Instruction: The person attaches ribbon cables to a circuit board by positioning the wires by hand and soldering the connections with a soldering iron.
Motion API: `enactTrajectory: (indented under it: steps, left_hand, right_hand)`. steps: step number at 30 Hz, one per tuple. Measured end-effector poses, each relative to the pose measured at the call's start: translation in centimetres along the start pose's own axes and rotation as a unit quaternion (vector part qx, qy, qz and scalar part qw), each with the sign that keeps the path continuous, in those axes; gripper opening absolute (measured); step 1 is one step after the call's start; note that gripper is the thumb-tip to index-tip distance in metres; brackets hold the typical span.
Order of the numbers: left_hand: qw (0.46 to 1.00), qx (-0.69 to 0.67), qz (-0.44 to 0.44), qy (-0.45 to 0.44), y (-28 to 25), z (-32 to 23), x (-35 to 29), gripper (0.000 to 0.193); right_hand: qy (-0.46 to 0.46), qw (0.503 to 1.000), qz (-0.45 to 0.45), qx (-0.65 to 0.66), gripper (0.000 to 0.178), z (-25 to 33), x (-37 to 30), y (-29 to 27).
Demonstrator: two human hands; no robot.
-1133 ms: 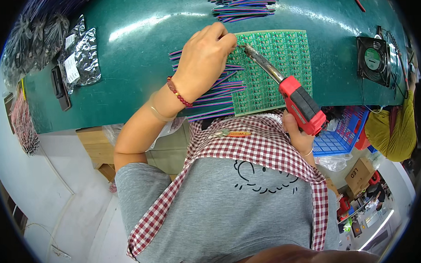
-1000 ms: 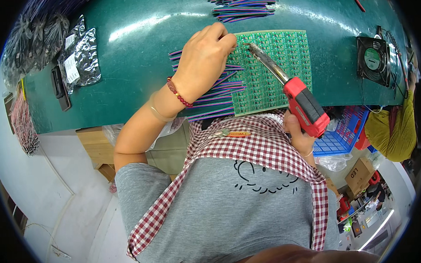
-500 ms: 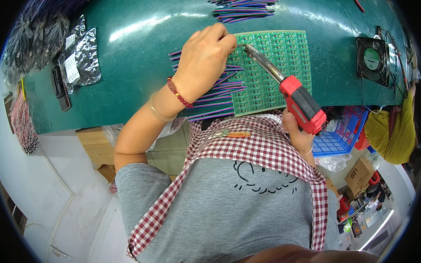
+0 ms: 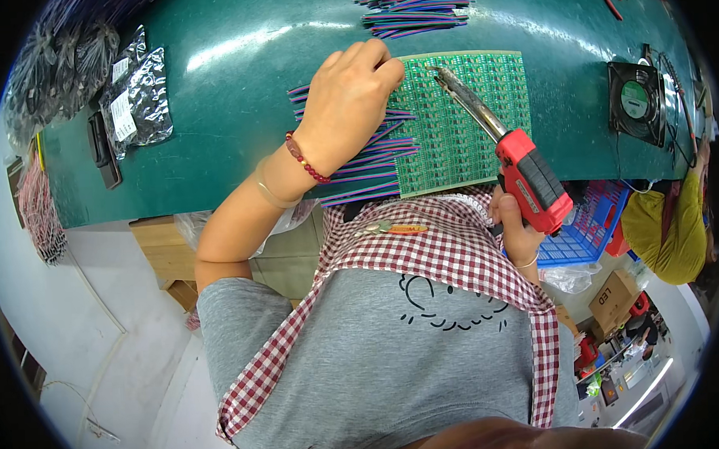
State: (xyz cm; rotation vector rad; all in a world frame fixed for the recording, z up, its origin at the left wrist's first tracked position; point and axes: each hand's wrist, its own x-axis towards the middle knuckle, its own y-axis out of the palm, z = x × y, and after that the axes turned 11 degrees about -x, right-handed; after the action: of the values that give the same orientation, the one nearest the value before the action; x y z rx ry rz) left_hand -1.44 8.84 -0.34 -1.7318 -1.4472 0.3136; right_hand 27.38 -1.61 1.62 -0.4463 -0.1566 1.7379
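Note:
A green panel of many small circuit boards (image 4: 471, 118) lies on the bench in front of me. Over its upper left corner my left hand (image 4: 347, 102) is closed, thumb and fingertips together; whatever they pinch is hidden. Thin multicoloured wires (image 4: 366, 173) stick out from the panel's left side, some running beneath that hand and wrist. My right hand (image 4: 520, 231) is wrapped round the handle of a red and black soldering gun (image 4: 532, 179). Its dark metal tip slants up and left over the upper part of the panel, a short way right of my left fingers.
Behind the panel lie bundles of the same wires (image 4: 416, 17). At left are silvery plastic bags (image 4: 140, 105) and a black flat object (image 4: 103, 150). A black fan (image 4: 636, 104) stands at right, with a blue basket (image 4: 570, 241) below the bench edge.
The soldering gun and my right hand have shifted right and slightly toward me, so its tip has drawn away from my left fingertips. My left hand stays in place.

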Motion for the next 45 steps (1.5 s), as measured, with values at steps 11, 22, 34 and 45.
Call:
enactTrajectory:
  steps: [11, 22, 34, 45]
  left_hand:
    - [0.998, 0.054, 0.025, 0.018, -0.4, -0.1, -0.1, 0.003]
    - [1.000, 0.003, 0.013, 0.021, -0.3, 0.1, -0.1, 0.006]
    - [1.000, -0.001, 0.014, 0.025, -0.4, 0.0, -0.1, 0.004]
    - [0.999, 0.035, 0.025, 0.021, -0.6, -0.3, -0.1, 0.005]
  right_hand:
    - [0.017, 1.000, -0.002, 0.002, 0.019, -0.2, -0.4, -0.3]
    - [-0.039, 0.991, -0.029, -0.124, 0.015, -1.7, 0.5, 1.0]
    - [0.044, 0.998, -0.034, 0.031, 0.010, 1.4, 0.3, 0.6]
    - [-0.017, 0.997, -0.024, 0.066, 0.042, 1.3, 0.8, 0.8]
